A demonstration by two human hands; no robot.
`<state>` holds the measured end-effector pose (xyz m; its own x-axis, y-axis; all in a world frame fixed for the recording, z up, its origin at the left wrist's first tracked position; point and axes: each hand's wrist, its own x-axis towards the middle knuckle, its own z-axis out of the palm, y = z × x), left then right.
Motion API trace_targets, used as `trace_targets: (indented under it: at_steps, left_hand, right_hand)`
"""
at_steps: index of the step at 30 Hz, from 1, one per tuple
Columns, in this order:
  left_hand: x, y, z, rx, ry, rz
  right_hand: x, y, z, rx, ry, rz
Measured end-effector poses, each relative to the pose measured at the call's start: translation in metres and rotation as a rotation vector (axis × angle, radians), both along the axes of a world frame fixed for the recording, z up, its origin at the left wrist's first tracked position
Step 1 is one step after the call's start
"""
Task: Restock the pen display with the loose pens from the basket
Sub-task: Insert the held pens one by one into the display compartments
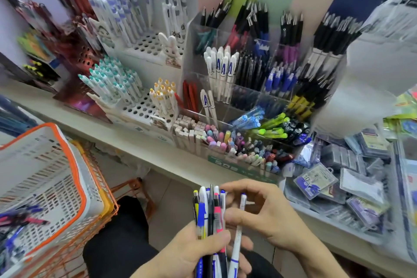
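My left hand (191,253) grips a bunch of mixed pens (209,210) upright at the bottom centre: blue, white, black, yellow and pink ones. My right hand (264,214) pinches one white pen with a blue tip (238,228) at the right side of the bunch. The white basket with an orange rim (74,165) stands at the left, with several loose pens (20,216) lying in it. The clear acrylic pen display (191,36) stands on the shelf above my hands, its compartments holding black, blue, white and coloured pens.
White perforated pen stands (144,106) with teal, yellow and purple capped pens sit left of the acrylic display. A tray of boxed refills (338,178) lies at the right. An orange wire basket (94,228) is under the white one. The shelf edge (126,142) runs diagonally.
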<state>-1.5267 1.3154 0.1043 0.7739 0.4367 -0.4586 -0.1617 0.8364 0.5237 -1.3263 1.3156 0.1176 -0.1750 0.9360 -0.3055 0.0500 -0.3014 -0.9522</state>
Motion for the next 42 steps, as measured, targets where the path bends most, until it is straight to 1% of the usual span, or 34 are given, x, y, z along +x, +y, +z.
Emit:
trace_targets:
  at_steps: [2,4,6,8,10,13,14,16,18,20,23,25,26,28,30,31,33,34,35,36,37,39,40,42]
  left_hand:
    - [0.001,0.002,0.001,0.067,0.035,0.024]
    - [0.001,0.005,0.000,0.108,0.097,0.027]
    - [0.001,0.009,0.000,0.105,0.123,0.039]
    - [0.002,0.012,0.000,0.065,0.129,0.123]
    - [0.001,0.014,-0.005,-0.030,0.161,0.259]
    - [0.000,0.018,-0.011,-0.085,0.159,0.430]
    - [0.000,0.020,-0.013,-0.113,0.147,0.489]
    - [0.001,0.024,-0.015,-0.127,0.140,0.556]
    - [0.002,0.025,-0.015,-0.085,0.143,0.562]
    - [0.005,0.025,-0.015,-0.069,0.137,0.566]
    - [0.008,0.025,-0.017,-0.083,0.151,0.627]
    - [0.008,0.025,-0.014,-0.051,0.169,0.637]
    - [0.008,0.024,-0.012,-0.038,0.181,0.636]
    - [0.008,0.023,-0.011,-0.030,0.203,0.629]
    - [0.008,0.021,-0.010,-0.055,0.216,0.621]
    - [0.008,0.019,-0.010,-0.056,0.216,0.602]
    - [0.005,0.015,-0.009,-0.031,0.176,0.522]
    - [0.003,0.013,-0.007,-0.021,0.137,0.469]
    - [0.001,0.011,-0.006,-0.018,0.098,0.418]
    - [0.000,0.009,-0.005,-0.022,0.067,0.374]
    - [-0.001,0.008,-0.003,-0.026,0.043,0.332]
    - [-0.005,0.007,-0.001,-0.015,0.021,0.247]
    - [-0.007,0.008,0.000,0.002,0.024,0.209]
    - [-0.009,0.007,0.000,0.038,0.033,0.159]
  right_hand:
    - [0.008,0.003,0.002,-0.049,0.015,0.056]
    - [0.013,0.008,0.001,-0.085,-0.025,0.063]
    - [0.015,0.014,0.001,-0.102,-0.087,0.087]
    - [0.016,0.020,0.003,-0.097,-0.100,0.063]
    - [0.018,0.026,0.013,-0.026,-0.053,-0.093]
    - [0.020,0.032,0.028,0.182,-0.015,-0.465]
    - [0.019,0.033,0.032,0.259,-0.046,-0.547]
    - [0.009,0.032,0.033,0.367,-0.127,-0.594]
    - [-0.009,0.025,0.027,0.431,-0.208,-0.542]
    - [-0.029,0.015,0.010,0.495,-0.291,-0.440]
    - [-0.052,-0.001,-0.018,0.642,-0.368,-0.246]
    - [-0.058,-0.006,-0.025,0.740,-0.416,-0.138]
    - [-0.058,-0.006,-0.025,0.754,-0.418,-0.091]
    - [-0.055,-0.006,-0.021,0.732,-0.390,-0.008]
    - [-0.051,-0.007,-0.015,0.703,-0.374,-0.010]
    - [-0.051,-0.006,-0.011,0.660,-0.353,-0.065]
    - [-0.048,-0.002,-0.008,0.474,-0.237,-0.216]
    - [-0.047,0.001,-0.008,0.378,-0.212,-0.282]
    - [-0.046,0.005,-0.008,0.313,-0.226,-0.312]
    - [-0.044,0.008,-0.010,0.252,-0.248,-0.292]
    - [-0.042,0.010,-0.013,0.191,-0.219,-0.240]
    - [-0.040,0.011,-0.016,0.071,-0.029,-0.143]
    - [-0.039,0.011,-0.016,0.039,0.043,-0.127]
    - [-0.037,0.011,-0.018,0.044,0.084,-0.145]
